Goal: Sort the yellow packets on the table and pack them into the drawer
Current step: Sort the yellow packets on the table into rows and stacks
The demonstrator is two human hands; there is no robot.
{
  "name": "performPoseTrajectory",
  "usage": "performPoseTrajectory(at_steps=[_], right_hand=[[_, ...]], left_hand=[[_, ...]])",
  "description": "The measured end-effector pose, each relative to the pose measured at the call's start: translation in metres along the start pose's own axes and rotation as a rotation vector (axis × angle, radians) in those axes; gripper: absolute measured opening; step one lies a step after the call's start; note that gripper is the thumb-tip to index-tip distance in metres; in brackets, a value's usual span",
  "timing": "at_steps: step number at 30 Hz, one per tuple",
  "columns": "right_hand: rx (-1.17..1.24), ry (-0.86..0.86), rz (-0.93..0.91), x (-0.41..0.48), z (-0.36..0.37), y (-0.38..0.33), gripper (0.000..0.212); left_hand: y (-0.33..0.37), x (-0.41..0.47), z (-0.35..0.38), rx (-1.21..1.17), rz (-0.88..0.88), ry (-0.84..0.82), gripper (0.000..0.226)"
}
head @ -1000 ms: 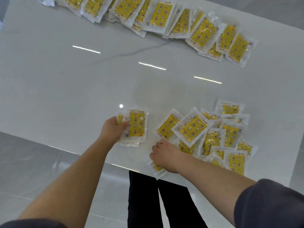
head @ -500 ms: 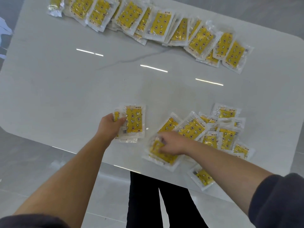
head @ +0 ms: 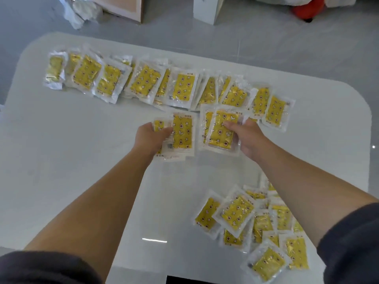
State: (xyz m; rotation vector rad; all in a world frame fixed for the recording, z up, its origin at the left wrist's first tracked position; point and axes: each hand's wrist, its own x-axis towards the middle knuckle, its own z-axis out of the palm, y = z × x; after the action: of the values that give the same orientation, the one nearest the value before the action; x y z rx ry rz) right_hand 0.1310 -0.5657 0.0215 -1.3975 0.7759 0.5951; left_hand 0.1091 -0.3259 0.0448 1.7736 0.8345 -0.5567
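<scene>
My left hand grips a small stack of yellow packets over the middle of the white table. My right hand holds a couple more yellow packets just to the right of that stack, thumb on top. A long overlapping row of yellow packets lies along the table's far edge. A loose pile of yellow packets sits at the near right, partly hidden by my right forearm. No drawer is in view.
Beyond the table's far edge, on the grey floor, stand a wooden board, a white box, crumpled white wrapping and something red. The table's corners are rounded.
My right hand has picked up packets from the near pile and lifted them forward beside the left hand's stack. Both hands moved toward the far row, and the view tilted up.
</scene>
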Motion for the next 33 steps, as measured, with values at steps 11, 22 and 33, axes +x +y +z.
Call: performPoseTrajectory(at_steps=[11, 22, 33], right_hand=[[0.053, 0.186, -0.027, 0.072, -0.028, -0.059, 0.031], [-0.204, 0.320, -0.068, 0.087, -0.046, -0.065, 0.050], [-0.106, 0.261, 0.035, 0.083, -0.145, -0.076, 0.017]], left_hand=[[0.106, 0.093, 0.073, 0.319, 0.232, 0.012, 0.067], [0.118, 0.097, 0.055, 0.481, 0.248, 0.353, 0.037], [0.136, 0.066, 0.151, 0.103, 0.341, 0.111, 0.034]])
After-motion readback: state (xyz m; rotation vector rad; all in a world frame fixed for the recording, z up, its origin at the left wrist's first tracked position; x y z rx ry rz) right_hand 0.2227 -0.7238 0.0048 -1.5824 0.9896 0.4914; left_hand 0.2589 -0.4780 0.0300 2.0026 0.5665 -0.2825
